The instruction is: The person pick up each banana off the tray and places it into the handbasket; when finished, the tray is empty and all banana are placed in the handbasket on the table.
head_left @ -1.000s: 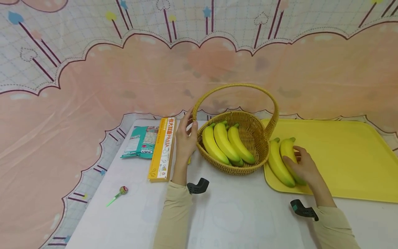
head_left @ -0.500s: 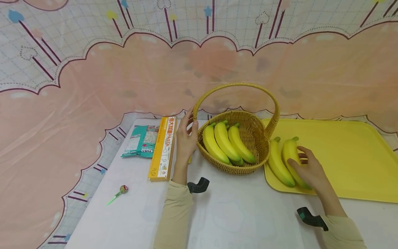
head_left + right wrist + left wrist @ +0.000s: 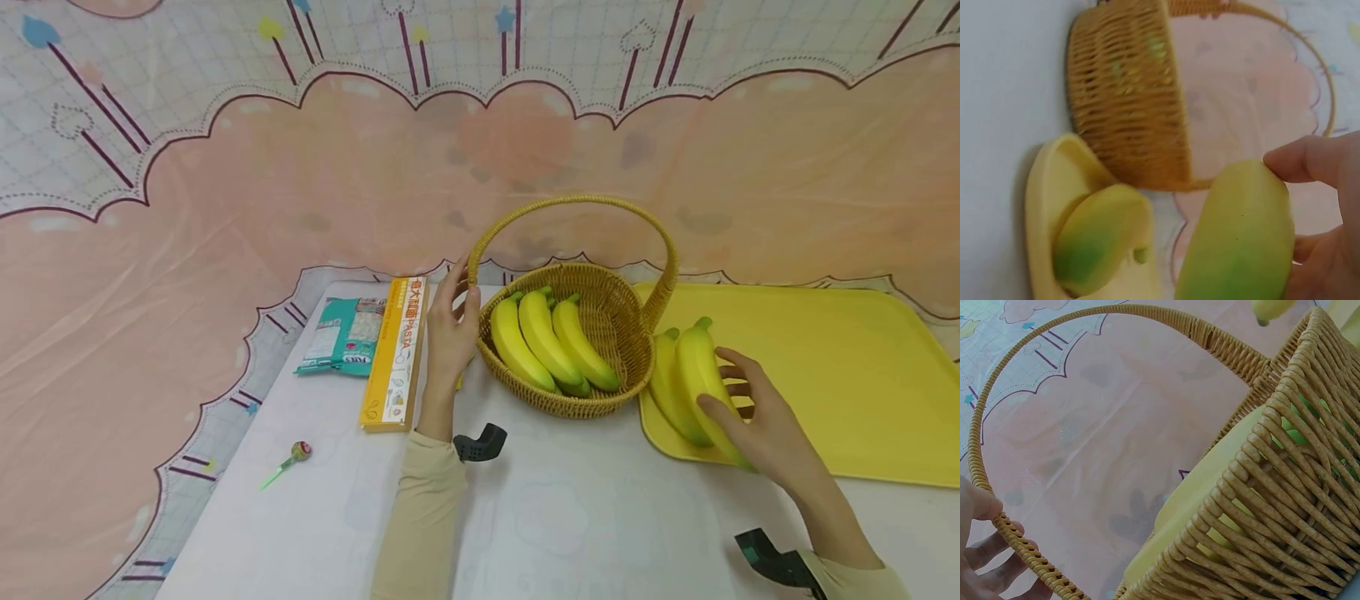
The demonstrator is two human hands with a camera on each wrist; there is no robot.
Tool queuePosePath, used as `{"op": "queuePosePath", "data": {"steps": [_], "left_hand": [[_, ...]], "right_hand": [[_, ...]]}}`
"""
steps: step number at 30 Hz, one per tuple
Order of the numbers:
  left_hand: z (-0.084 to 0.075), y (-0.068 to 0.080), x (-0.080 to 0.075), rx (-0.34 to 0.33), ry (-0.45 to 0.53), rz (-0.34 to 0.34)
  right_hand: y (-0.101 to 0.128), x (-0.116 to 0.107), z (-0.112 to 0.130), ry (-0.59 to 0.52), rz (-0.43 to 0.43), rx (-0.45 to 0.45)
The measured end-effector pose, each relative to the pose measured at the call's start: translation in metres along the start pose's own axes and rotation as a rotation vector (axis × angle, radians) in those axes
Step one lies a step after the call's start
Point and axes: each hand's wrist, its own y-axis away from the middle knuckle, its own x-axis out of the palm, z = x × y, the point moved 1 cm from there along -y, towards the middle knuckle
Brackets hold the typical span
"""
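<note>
While the left hand (image 3: 452,333) curls its fingers round the woven wicker basket's (image 3: 600,333) handle, the right hand (image 3: 757,421) grips a yellow banana (image 3: 701,375) above the yellow plastic tray (image 3: 840,375), beside the basket.

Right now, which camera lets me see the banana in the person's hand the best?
The head view shows it best: the whole banana appears there, lifted off the yellow tray in the right hand, beside the basket. The right wrist view shows only its blurry end, up close. The left wrist view shows mostly basket; that banana cannot be made out.
</note>
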Motion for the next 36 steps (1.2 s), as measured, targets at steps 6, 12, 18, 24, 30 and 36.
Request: {"op": "queuePosePath", "data": {"steps": [6,12,18,24,30,36], "left_hand": [[-0.002,-0.002,0.001,-0.005,-0.005,0.005],[-0.002,-0.001,0.001,-0.010,0.001,0.003],[-0.001,0.000,0.001,-0.011,0.000,0.001],[-0.001,0.000,0.000,-0.008,-0.003,-0.003],[0.006,-0.002,0.001,0.000,-0.003,-0.012],[0.036,-0.007,0.005,0.012,0.018,-0.017]], "right_hand": [[0.002,-0.002,0.020,-0.006,0.011,-0.128],[-0.013,-0.005,0.045,0.031,0.099,-0.175],[-0.045,-0.006,0.064,0.004,0.252,-0.130],[-0.087,-0.003,0.081,-0.004,0.381,-0.077],[-0.127,0.006,0.090,0.086,0.477,-0.063],[-0.154,0.021,0.093,0.192,0.568,-0.041]]}}
